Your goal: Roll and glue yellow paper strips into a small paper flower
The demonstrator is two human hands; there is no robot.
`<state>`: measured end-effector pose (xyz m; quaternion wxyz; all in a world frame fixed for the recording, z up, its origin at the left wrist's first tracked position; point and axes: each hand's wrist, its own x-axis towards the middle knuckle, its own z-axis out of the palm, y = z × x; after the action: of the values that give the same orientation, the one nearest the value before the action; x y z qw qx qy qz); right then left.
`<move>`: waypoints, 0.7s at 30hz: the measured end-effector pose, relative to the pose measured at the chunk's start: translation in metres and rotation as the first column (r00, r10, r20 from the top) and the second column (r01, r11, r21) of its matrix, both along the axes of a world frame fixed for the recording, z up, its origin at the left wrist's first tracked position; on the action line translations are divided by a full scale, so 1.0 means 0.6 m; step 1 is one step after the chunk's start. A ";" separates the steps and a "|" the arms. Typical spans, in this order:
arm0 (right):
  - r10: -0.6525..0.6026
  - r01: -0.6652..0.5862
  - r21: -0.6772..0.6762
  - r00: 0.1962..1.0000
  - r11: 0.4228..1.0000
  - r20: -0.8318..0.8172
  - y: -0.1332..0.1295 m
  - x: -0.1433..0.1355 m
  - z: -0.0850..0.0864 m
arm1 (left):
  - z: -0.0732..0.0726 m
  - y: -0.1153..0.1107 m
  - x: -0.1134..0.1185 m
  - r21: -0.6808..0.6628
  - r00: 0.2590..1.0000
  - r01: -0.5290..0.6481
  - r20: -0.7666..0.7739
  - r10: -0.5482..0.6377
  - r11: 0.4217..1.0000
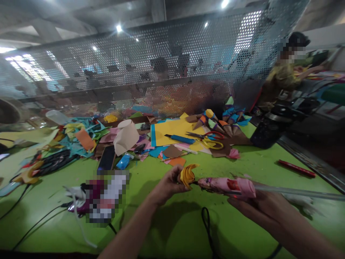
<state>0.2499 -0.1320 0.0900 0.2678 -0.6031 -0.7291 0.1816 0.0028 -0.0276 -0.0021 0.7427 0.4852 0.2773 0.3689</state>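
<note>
My left hand (170, 184) pinches a curled yellow paper piece (188, 175) over the green table. Its layered edges face right. My right hand (252, 207) holds a pink hot glue gun (226, 185) from below and behind, with the dark nozzle tip at the yellow piece's right edge. A clear glue stick (299, 192) runs out of the gun's back to the right. Whether the tip touches the paper cannot be made out. The gun's black cord (206, 223) loops on the table below it.
Behind my hands lie a blue cutter (182, 139), scissors (212, 143), yellow sheets (172, 129) and paper scraps. A phone (106, 159) and a power strip (109, 198) are left. At right are a red pen (296, 168), a black bottle (269, 127) and a person (283, 77).
</note>
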 end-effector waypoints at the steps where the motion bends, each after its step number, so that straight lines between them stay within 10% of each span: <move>1: 0.007 -0.008 -0.029 1.000 1.000 -0.016 0.000 0.000 -0.002 | 0.002 0.000 0.001 0.003 1.000 0.004 -0.004 -0.004 1.000; 21: 0.068 -0.068 -0.005 0.995 0.998 0.077 0.007 -0.002 -0.005 | 0.004 0.000 0.003 -0.030 0.999 0.032 0.029 -0.031 0.999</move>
<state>0.2485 -0.1277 0.0870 0.2324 -0.5849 -0.7587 0.1682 0.0045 -0.0274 0.0005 0.7596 0.4729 0.2644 0.3599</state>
